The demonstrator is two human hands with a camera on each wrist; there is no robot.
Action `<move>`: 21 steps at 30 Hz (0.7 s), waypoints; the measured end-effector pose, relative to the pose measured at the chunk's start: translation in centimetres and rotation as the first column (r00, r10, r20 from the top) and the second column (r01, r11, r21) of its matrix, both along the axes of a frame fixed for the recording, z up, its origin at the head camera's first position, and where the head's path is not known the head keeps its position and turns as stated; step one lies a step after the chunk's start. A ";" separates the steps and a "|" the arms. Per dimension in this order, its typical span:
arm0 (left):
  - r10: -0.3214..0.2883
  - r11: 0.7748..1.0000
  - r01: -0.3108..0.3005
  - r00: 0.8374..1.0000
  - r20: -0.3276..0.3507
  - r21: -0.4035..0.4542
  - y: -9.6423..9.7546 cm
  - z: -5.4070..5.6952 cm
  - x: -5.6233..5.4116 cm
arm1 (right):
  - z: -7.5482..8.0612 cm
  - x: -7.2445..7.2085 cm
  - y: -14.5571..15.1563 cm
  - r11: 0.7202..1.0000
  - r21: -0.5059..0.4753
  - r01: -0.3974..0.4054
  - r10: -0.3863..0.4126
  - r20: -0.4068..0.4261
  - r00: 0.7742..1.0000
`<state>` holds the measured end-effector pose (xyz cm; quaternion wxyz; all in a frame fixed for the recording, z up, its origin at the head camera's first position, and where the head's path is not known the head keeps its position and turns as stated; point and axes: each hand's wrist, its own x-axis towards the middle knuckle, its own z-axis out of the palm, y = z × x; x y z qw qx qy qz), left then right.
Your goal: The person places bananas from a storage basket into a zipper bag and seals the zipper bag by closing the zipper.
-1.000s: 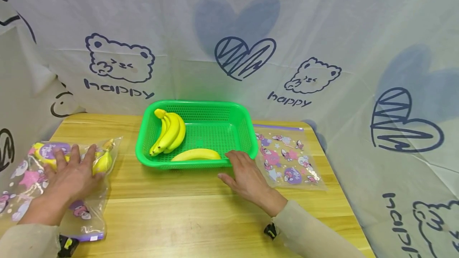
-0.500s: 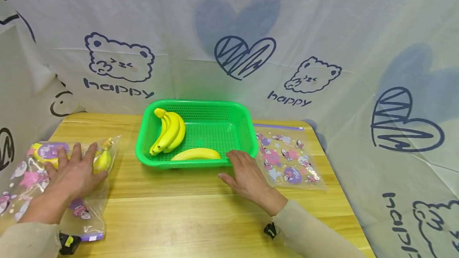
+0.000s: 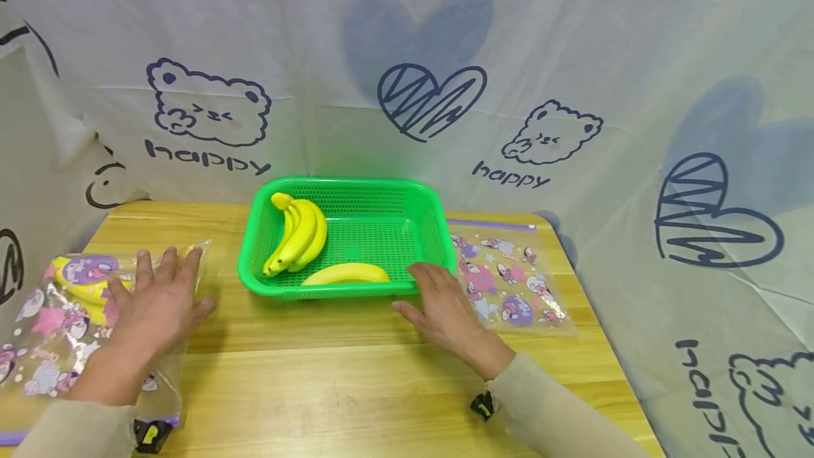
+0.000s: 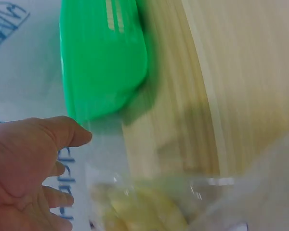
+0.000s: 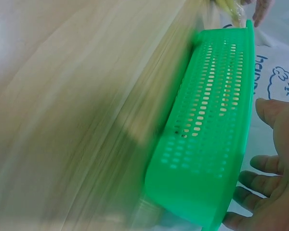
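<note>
A clear printed zip bag [image 3: 47, 345] with yellow bananas [image 3: 79, 288] inside lies at the left of the table. My left hand [image 3: 155, 309] is spread over the bag's right part, fingers straight and holding nothing; in the left wrist view it appears beside the bagged fruit. A green plastic basket [image 3: 280, 293] stands in the middle, with a bunch of bananas [image 3: 308, 235] at its left and a single banana [image 3: 350, 274] along its front wall. My right hand [image 3: 448, 316] is at the basket's front right corner, relaxed fingertips right at the rim.
A second printed zip bag [image 3: 509, 274] lies flat to the right of the basket. Behind the wooden table [image 3: 305, 387] hangs a pale cloth [image 3: 343, 133] with bears and hearts, which also encloses both sides.
My left hand has moved right across the bag, uncovering more of the bananas in it. The right hand stays at the basket corner, almost still.
</note>
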<state>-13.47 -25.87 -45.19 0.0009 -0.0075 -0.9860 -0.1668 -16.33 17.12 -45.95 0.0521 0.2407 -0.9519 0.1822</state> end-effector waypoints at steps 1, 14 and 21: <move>-0.007 1.000 0.007 1.000 -0.020 -0.005 0.5 0.1 0.0 | 0.0 0.0 0.1 1.000 -0.004 0.008 -0.008 -0.004 1.000; -0.144 0.989 0.146 0.985 -0.093 0.013 8.5 1.9 0.6 | -1.5 -0.8 3.7 0.996 -0.025 0.091 -0.094 -0.235 0.967; -0.184 0.983 0.186 0.975 -0.127 0.003 10.7 1.4 0.4 | -3.3 -2.3 7.5 0.985 -0.093 0.148 -0.171 -0.344 0.923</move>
